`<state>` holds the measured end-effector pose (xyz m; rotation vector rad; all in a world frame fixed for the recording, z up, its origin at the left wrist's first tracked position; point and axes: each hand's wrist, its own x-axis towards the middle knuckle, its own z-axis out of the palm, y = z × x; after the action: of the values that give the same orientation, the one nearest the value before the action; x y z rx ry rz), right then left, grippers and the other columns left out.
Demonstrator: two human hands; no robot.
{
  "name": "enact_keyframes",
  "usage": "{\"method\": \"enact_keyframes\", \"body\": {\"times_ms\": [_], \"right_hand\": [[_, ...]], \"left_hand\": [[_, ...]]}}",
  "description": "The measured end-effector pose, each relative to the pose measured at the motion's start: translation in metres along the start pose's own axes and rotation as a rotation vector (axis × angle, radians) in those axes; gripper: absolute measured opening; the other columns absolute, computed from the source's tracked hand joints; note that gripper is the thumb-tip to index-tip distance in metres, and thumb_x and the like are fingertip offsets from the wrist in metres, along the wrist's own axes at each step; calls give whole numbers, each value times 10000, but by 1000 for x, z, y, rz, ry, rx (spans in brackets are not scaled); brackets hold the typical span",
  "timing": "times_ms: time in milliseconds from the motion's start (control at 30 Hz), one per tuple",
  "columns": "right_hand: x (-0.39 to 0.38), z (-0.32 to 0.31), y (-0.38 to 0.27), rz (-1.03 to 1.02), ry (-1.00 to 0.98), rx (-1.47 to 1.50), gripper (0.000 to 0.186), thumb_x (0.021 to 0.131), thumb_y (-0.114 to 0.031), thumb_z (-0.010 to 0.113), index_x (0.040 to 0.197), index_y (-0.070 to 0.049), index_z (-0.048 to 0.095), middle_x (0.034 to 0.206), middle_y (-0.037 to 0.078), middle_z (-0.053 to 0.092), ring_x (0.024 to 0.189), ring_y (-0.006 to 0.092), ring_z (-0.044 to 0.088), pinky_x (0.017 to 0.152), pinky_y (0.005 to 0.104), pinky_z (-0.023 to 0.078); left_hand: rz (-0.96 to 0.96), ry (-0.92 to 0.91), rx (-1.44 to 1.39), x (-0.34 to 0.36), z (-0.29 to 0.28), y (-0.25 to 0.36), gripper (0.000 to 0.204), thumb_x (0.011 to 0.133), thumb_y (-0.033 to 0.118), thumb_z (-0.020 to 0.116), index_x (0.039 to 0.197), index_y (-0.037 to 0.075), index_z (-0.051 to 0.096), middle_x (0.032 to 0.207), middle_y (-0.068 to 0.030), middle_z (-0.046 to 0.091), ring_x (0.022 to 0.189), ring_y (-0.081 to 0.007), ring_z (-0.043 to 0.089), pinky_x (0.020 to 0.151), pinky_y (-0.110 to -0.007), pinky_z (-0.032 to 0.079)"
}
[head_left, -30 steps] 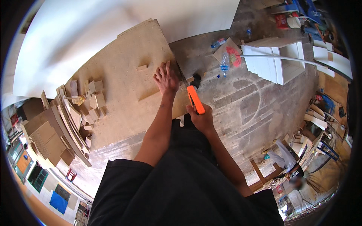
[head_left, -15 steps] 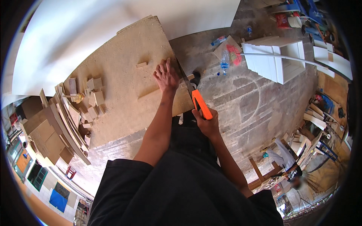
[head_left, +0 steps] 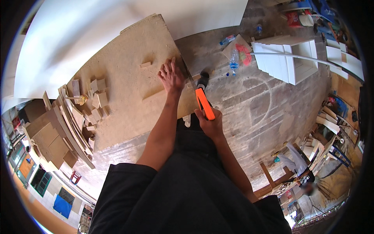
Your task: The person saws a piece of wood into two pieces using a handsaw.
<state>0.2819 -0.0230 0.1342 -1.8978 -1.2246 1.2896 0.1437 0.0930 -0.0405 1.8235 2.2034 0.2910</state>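
Observation:
My left hand point(head_left: 172, 79) lies on the wooden board point(head_left: 128, 58), its bent fingers spread apart. Under its palm runs a narrow wooden strip point(head_left: 154, 94), whose right end sticks out past the board's edge. My right hand point(head_left: 211, 124) is wrapped round the orange handle of a hand saw point(head_left: 205, 104). The saw's dark blade reaches forward along the board's right edge and across the strip; how deep it sits in the wood cannot be made out. A small wooden block point(head_left: 145, 64) lies on the board beyond my left fingers.
Wooden offcuts point(head_left: 99, 99) and long strips point(head_left: 70, 113) are heaped on the board's left side. On the floor to the right are plastic bottles point(head_left: 234, 62) and a white cabinet point(head_left: 286, 60). Another person point(head_left: 306, 175) is at the lower right. A large white sheet point(head_left: 78, 35) lies beyond the board.
The saw and my right hand have shifted slightly forward and to the left. My left hand stays in about the same place on the strip.

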Motion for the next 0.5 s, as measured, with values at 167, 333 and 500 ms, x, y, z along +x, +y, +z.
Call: {"method": "enact_keyframes", "body": {"times_ms": [167,333,500], "right_hand": [[-6,-1,-4,-3,-10,89,276,886,-133,746,754,1,544,577,88,524,508,197,480,528,356,415],[4,-4,1,41,-21,-1,297,889,-153,750,744,1,541,572,89,527,499,195,475,522,360,413],[-8,-3,8,-21,22,17,325,885,-154,757,713,-1,528,552,82,499,488,160,437,503,350,390]], "left_hand": [[-27,-10,2,1,-3,0,549,919,228,539,1459,206,443,1450,-44,442,1343,-272,392,1076,-478,280],[2,-13,-36,-4,1,-3,558,910,224,555,1458,217,449,1444,-60,447,1351,-299,386,1079,-506,285],[-7,13,-39,0,2,-3,542,915,213,549,1450,213,463,1449,-63,444,1345,-295,389,1079,-502,282]]}}
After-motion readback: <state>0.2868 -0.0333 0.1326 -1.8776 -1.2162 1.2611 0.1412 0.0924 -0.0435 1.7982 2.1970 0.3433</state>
